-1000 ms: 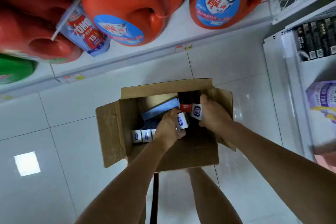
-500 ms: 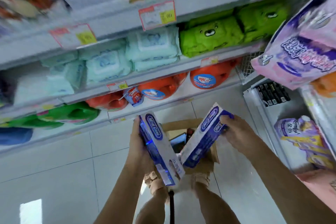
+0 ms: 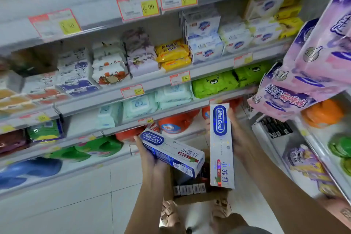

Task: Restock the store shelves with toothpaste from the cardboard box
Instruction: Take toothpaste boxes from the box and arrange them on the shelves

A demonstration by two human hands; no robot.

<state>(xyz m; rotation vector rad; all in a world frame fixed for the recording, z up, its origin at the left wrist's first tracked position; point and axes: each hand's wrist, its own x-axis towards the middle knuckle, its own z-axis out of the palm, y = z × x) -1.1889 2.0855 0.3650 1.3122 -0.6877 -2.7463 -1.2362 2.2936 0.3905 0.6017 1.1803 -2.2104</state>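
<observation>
My left hand [image 3: 150, 159] grips a white and blue toothpaste box [image 3: 171, 153] that lies slanted, its "Mint Cool" end up and to the left. My right hand [image 3: 238, 135] holds a second toothpaste box [image 3: 221, 144] upright, label end at the top. Both boxes are raised in front of the lower shelves. Below them the open cardboard box [image 3: 199, 198] stands on the floor by my feet, and a row of several toothpaste box ends [image 3: 190, 189] shows inside it.
Shelves [image 3: 171, 108] ahead carry wet wipes, soap packs, green packs and orange detergent jugs, with price tags on the rails. A second shelf unit [image 3: 311, 144] with pink and purple pad packs stands close on the right. White floor tiles lie to the lower left.
Both hands took one toothpaste box each out of the cardboard box and lifted them. My view rose from the box to the shelves. The right box turned upright.
</observation>
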